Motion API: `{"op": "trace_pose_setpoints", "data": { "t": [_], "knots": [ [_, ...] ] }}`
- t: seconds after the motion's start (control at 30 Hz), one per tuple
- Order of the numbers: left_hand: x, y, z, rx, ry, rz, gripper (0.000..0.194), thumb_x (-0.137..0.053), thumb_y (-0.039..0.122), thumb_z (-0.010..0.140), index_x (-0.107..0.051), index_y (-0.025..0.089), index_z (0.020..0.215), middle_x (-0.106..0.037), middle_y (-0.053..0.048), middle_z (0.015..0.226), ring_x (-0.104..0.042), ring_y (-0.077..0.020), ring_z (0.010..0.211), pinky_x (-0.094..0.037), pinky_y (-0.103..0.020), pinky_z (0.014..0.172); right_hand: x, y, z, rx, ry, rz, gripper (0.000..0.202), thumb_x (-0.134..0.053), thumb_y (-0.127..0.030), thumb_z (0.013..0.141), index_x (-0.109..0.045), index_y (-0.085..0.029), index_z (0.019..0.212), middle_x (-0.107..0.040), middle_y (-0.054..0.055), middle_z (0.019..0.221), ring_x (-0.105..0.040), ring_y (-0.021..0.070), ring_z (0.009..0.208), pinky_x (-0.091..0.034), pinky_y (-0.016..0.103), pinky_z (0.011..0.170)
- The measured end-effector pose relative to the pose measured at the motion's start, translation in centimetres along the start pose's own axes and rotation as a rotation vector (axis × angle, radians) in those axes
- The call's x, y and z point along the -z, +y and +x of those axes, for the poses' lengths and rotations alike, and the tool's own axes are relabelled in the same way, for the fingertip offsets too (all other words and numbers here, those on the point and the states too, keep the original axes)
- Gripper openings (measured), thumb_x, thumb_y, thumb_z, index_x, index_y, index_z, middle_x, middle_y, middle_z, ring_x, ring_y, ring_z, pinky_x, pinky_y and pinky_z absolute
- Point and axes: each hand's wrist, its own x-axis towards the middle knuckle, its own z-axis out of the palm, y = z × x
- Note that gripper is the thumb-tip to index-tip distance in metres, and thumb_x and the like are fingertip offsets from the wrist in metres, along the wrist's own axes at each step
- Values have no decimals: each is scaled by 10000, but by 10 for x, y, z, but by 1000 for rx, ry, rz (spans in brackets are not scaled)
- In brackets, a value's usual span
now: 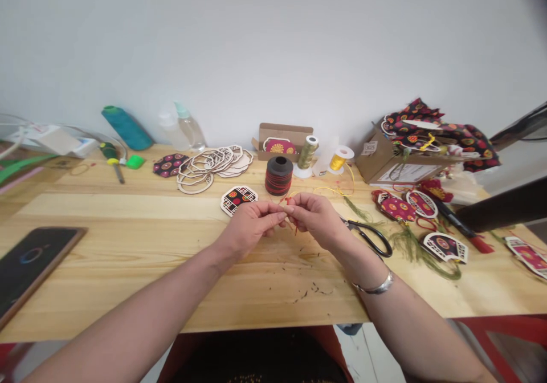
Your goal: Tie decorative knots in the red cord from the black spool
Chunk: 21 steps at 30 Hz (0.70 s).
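My left hand and my right hand meet above the middle of the table, thumbs and fingertips pinched together. Between them is a thin red cord, partly hidden by the fingers; a short end hangs below the right fingertips. Just behind my left hand lies an octagonal wooden-framed ornament with patterned dark fabric. A dark spool of red cord stands beyond my fingertips. Black-handled scissors lie beside my right wrist, their blades mostly hidden by it.
Wooden frames are piled at the back, near a thread spool and a yellow cord spool. On the right are a cardboard box with fabric and tasselled ornaments. A phone lies left, a screwdriver behind it.
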Motion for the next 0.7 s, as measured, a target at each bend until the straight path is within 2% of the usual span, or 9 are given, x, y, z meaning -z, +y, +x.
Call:
{"op": "trace_pose_setpoints", "data": {
  "t": [0.13,0.23,0.33,0.4,0.47,0.57,0.7],
  "knots": [
    [0,0,0,12,-6,-39,147,-700,277,709,-732,173,807,-623,10,616,-414,-49,489,-301,-202,476,-1,-1,-1,9,0,7,282,-681,-393,700,-520,-166,653,-503,-48,522,-386,53,442,-308,193,427],
    [0,0,1,16,22,-38,134,-695,270,708,-726,158,774,-617,7,599,-400,-45,476,-287,-204,466,0,0,0,24,-9,-41,230,-608,-371,765,-545,-163,688,-535,-34,558,-391,57,451,-312,199,441],
    [0,0,2,12,69,-56,145,-697,294,706,-713,152,734,-624,3,611,-402,-45,474,-281,-206,461,5,1,0,86,-25,-190,193,-505,-313,834,-622,-163,796,-610,-6,671,-458,75,530,-358,213,511],
    [1,0,4,7,104,-77,148,-705,301,695,-705,154,712,-630,4,615,-416,-50,480,-282,-206,460,10,0,0,131,-13,-344,187,-503,-274,837,-660,-173,841,-644,3,729,-514,94,620,-388,226,587],
    [1,0,5,-1,153,-80,145,-715,298,678,-698,155,694,-634,3,615,-438,-59,497,-286,-206,460,14,-1,0,156,28,-495,174,-527,-260,828,-671,-172,786,-653,4,721,-535,109,658,-390,235,622],
    [1,1,5,-10,212,-59,146,-716,294,667,-698,151,693,-640,-5,622,-457,-72,521,-291,-206,459,13,-3,-4,215,107,-637,195,-539,-264,833,-642,-169,698,-639,0,659,-522,109,606,-369,237,588],
    [1,2,4,-5,241,-42,185,-718,318,662,-715,144,725,-653,-18,649,-440,-68,513,-282,-206,451,3,-2,-12,380,206,-806,186,-514,-275,865,-631,-183,752,-649,15,685,-532,120,597,-356,244,570]
  ]
}}
